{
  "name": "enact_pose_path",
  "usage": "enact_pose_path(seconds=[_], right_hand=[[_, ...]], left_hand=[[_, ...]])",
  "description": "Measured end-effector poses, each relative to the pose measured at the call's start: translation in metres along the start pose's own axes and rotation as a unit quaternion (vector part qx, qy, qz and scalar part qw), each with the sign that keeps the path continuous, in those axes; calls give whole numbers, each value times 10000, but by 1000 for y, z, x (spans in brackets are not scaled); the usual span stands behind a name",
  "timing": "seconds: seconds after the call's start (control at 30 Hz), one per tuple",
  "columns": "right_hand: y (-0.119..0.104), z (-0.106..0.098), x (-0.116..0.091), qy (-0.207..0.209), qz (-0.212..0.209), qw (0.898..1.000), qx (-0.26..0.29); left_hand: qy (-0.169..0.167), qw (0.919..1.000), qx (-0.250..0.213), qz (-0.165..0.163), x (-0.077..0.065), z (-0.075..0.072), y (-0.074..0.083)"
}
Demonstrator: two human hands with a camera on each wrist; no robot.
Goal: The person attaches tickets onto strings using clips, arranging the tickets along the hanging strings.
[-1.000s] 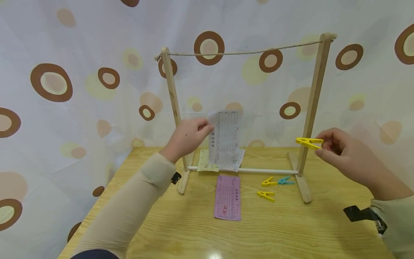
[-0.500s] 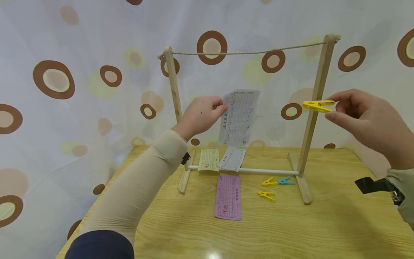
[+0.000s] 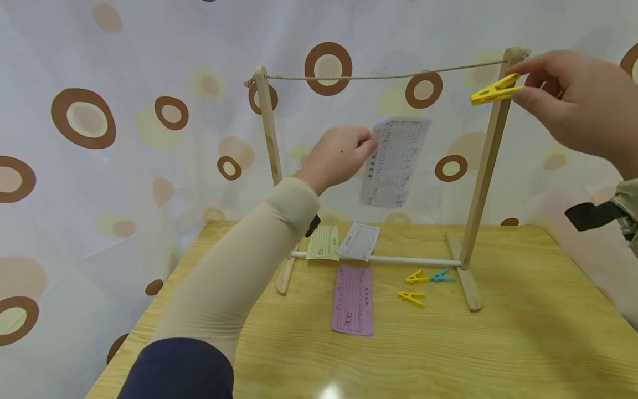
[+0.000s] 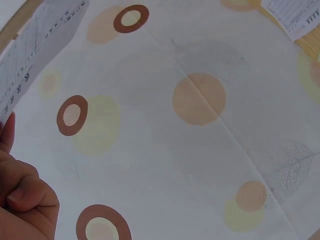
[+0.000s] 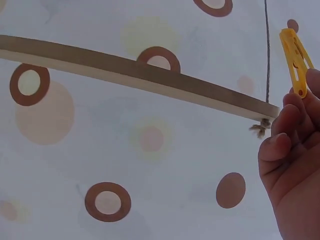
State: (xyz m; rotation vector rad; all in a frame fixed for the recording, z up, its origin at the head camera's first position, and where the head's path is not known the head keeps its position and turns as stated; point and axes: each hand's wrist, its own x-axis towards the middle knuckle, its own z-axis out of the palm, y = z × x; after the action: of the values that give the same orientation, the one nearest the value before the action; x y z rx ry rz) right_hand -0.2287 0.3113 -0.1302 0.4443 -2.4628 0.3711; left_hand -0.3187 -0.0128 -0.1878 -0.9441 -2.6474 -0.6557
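My left hand (image 3: 341,155) pinches the left edge of a white printed paper slip (image 3: 396,163), which hangs tilted below the string (image 3: 369,77). In the left wrist view the slip (image 4: 37,47) runs up from the fingertips at the upper left. Up by the right post, my right hand (image 3: 580,100) holds a yellow clothespin (image 3: 493,91) between thumb and fingers, its nose pointing left. The right wrist view shows that clothespin (image 5: 296,62) at the fingertips, near the knotted end of the string.
A wooden frame with a right post (image 3: 485,183) and a white bottom rod (image 3: 413,260) carries the string. Around the rod lie a yellow slip (image 3: 323,243) and a white slip (image 3: 360,241). Nearer are a pink slip (image 3: 352,301), yellow clothespins (image 3: 411,299) and a blue clothespin (image 3: 442,276).
Both hands have risen toward the string. The left has carried the white slip up and to the right, off the other slips; the right has lifted the yellow clothespin beside the post.
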Motion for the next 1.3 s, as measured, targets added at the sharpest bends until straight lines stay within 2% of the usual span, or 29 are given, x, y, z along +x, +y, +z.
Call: enact_pose_path(seconds=[0.23, 0.33, 0.47, 0.57, 0.8, 1.03, 1.3], right_hand=[[-4, -21, 44, -297, -48, 9995, -136], [-6, -24, 56, -274, -139, 9991, -297], [-10, -23, 66, -517, -82, 9979, -387], [-13, -21, 70, -659, -144, 9961, -564], [-19, -23, 78, -642, -564, 9917, -962], [-21, -23, 75, -831, -595, 9875, -1197], [-27, -18, 71, -1480, -353, 9784, -1403]], left_hand=[[123, 9998, -35, -161, 19, 15, 10], [171, 9997, -55, -194, 24, 21, 15], [158, 9995, -59, -270, 30, 26, 21], [137, 9993, -9, -355, 34, 27, 26], [210, 9983, -102, -543, 47, 25, 42], [169, 9975, -305, -609, 56, 32, 56], [172, 9972, -295, -662, 58, 34, 64]])
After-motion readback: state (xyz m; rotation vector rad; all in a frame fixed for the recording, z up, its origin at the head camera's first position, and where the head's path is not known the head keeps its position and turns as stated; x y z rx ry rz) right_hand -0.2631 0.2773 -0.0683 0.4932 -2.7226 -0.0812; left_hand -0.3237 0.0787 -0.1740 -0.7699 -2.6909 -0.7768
